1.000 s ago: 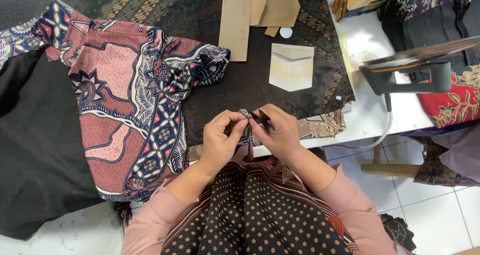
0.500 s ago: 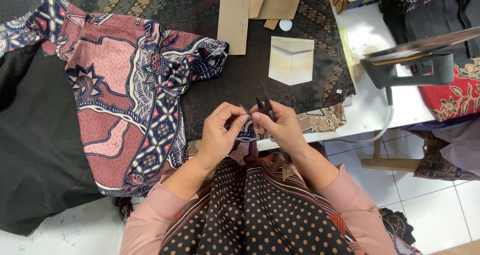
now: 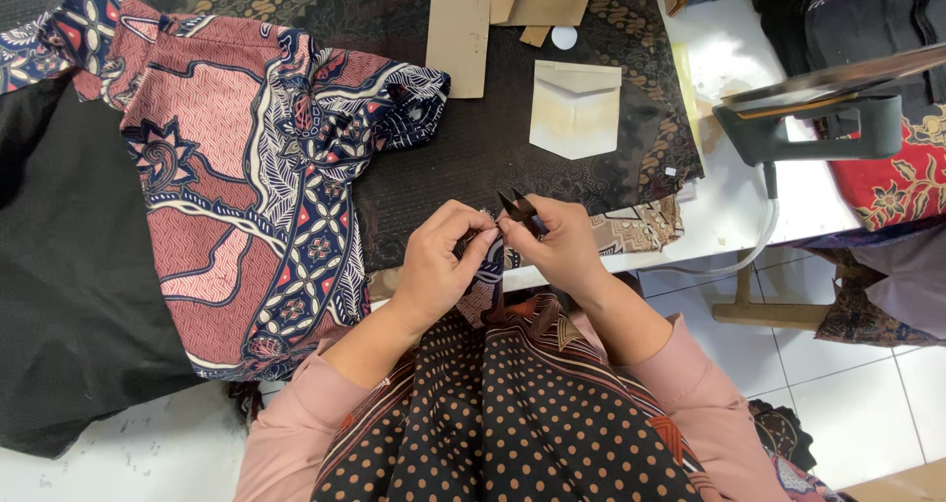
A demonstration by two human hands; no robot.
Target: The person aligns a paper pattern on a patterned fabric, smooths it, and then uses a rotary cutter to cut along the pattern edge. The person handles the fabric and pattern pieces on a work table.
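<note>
The person's left hand (image 3: 440, 266) is closed in a pinch, thumb and forefinger gripping the edge of a dark patterned batik fabric piece (image 3: 490, 277) that is raised just above the near edge of the table (image 3: 724, 192) and runs down toward the lap. The right hand (image 3: 562, 246) is closed around a pair of small black thread snips (image 3: 520, 209), whose blades point up and to the left, beside the pinched edge; the blades look slightly parted, though whether they touch the cloth or a thread cannot be told at this size. Judged from this view, the work is in mid-trim on the held piece: no cut thread ends can be made out, so how much of the edge is finished cannot be stated. To the left, a pink, red and navy batik shirt (image 3: 246, 177) lies spread flat with one short sleeve toward the table's centre, over a black cloth (image 3: 79, 295) that hangs off the near left side; neither hand touches it. Beyond the hands, well apart from them, lies a cream pocket-shaped pattern piece (image 3: 574, 108), with brown cardboard templates (image 3: 460, 29) and a small white round disc (image 3: 563, 37) further back, all on a dark batik table covering (image 3: 473, 157). A black-handled iron stand (image 3: 818, 118) sits at the right side of the table, with red floral fabric (image 3: 897, 182) behind it.
</note>
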